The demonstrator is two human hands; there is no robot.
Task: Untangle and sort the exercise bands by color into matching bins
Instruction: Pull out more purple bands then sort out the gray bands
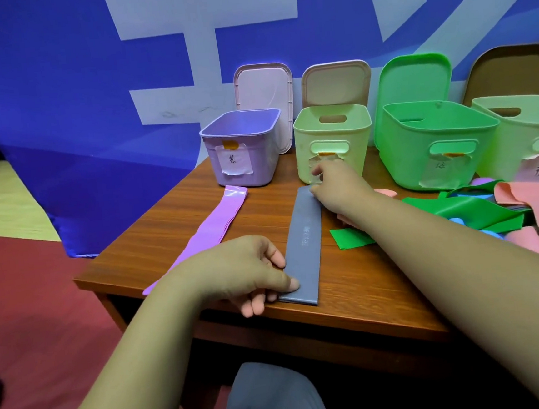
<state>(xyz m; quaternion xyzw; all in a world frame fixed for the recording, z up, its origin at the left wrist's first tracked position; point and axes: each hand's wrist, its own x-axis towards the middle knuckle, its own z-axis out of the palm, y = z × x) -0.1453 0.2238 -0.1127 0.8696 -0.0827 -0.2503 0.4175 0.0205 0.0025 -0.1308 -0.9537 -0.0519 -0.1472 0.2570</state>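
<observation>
A grey exercise band (305, 243) lies flat and straight on the wooden table (367, 297). My left hand (244, 271) pinches its near end at the table's front edge. My right hand (338, 187) holds its far end, just in front of the pale green bin (333, 133). A purple band (210, 232) lies flat to the left, pointing at the purple bin (242, 148). At the right a tangle of green bands (477, 212), pink bands (521, 195) and blue bands is spread under my right forearm. The green bin (432, 144) stands behind it.
A second pale green bin (529, 139) stands at the far right. Each bin carries a taped paper label, and the open lids lean on the blue wall behind. The table's left and front edges drop to a red floor. My knee shows under the table.
</observation>
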